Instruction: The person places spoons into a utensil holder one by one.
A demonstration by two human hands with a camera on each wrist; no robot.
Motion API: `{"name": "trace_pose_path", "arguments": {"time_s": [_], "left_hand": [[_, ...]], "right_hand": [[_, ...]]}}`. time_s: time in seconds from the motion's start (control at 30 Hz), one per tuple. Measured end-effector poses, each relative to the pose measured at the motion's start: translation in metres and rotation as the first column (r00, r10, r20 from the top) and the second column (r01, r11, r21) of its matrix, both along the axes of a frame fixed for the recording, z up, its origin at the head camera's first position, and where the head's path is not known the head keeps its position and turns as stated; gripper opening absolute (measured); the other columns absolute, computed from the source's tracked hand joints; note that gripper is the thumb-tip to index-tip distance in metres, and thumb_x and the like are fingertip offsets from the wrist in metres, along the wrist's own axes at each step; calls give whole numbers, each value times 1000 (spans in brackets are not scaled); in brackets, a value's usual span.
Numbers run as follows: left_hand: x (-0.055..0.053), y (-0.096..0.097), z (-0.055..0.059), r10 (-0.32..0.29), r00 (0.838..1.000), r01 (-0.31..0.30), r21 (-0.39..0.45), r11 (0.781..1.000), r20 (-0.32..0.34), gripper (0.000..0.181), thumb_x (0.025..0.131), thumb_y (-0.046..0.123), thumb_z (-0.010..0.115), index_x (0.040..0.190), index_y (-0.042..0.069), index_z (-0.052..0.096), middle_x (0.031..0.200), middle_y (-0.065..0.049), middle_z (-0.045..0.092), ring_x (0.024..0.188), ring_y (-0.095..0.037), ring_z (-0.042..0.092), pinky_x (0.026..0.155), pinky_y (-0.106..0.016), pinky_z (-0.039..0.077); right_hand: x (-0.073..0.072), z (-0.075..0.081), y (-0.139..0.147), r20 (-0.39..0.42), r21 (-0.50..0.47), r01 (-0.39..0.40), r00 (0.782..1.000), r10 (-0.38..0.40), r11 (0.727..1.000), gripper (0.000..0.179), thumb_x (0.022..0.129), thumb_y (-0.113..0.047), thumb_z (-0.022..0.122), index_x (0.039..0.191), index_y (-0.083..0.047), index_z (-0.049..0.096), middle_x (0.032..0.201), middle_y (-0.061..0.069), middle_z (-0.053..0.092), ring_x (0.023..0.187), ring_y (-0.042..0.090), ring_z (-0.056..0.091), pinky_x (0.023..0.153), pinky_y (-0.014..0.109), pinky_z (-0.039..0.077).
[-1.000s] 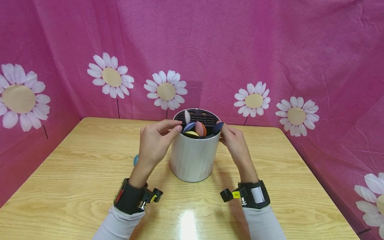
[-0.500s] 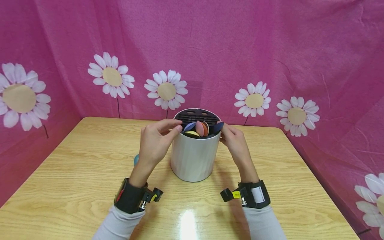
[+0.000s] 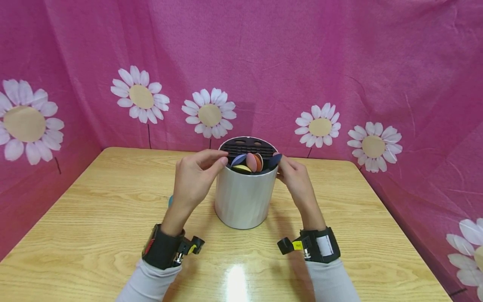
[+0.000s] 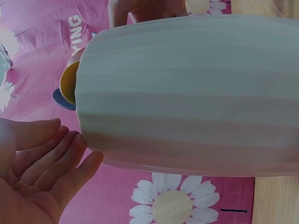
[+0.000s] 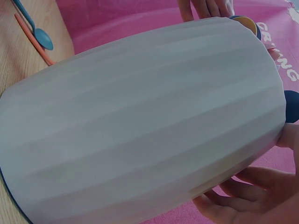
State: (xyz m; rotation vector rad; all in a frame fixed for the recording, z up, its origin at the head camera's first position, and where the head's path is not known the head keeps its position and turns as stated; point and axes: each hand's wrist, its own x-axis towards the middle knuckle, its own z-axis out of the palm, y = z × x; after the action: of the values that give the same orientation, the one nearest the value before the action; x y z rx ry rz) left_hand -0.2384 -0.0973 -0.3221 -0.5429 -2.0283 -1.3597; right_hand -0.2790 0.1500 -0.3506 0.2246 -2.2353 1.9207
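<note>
Tub [image 3: 244, 201] upright, table [image 3: 332, 209] reaching wide either side; my left hand [image 3: 193, 178] at its rim, fingers loosely parted, my right hand [image 3: 296, 178] opposite, fingers partly hidden, grip I cannot tell, utensils [image 3: 250, 162] hidden below the rim.

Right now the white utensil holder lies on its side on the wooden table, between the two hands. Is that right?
Not quite: the white utensil holder stands upright on the wooden table, as the head view shows. It is indeed between the left hand and right hand.
</note>
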Motion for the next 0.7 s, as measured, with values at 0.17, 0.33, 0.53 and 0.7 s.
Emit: {"name": "trace_pose_path", "arguments": {"time_s": [0.17, 0.33, 0.53, 0.7], "left_hand": [[0, -3, 1, -21, 1000, 21, 30, 999, -11, 16, 87, 9, 74, 102, 6, 75, 94, -3, 72, 88, -9, 66, 79, -41, 56], [0, -9, 2, 12, 1000, -11, 42, 999, -20, 15, 86, 9, 75, 100, 3, 75, 92, -4, 72, 84, -11, 66, 77, -41, 56], [-4, -19, 1, 51, 999, -51, 31, 998, 11, 15, 87, 11, 74, 99, 2, 74, 84, -5, 71, 77, -12, 65, 72, -41, 54], [-6, -25, 1, 67, 996, -68, 13, 998, 62, 16, 89, 13, 73, 100, 2, 73, 80, -4, 71, 73, -11, 65, 66, -39, 52]], "right_hand": [[0, -1, 0, -4, -5, -4, 1000, 4, 1000, 54, 97, -50, 55, 125, -5, 65, 119, 11, 63, 106, 20, 60, 96, 42, 46], [-1, 0, 0, -2, -12, -12, 1000, 12, 1000, 54, 97, -50, 55, 126, -6, 65, 119, 10, 63, 107, 20, 60, 95, 40, 47], [0, 0, 0, -3, -10, -16, 1000, 16, 1000, 54, 97, -50, 55, 126, -6, 65, 120, 9, 63, 106, 19, 60, 95, 39, 47], [0, 0, 1, -3, -4, -16, 1000, 16, 1000, 55, 96, -52, 54, 126, -6, 64, 121, 8, 63, 107, 18, 60, 95, 41, 47]]}}
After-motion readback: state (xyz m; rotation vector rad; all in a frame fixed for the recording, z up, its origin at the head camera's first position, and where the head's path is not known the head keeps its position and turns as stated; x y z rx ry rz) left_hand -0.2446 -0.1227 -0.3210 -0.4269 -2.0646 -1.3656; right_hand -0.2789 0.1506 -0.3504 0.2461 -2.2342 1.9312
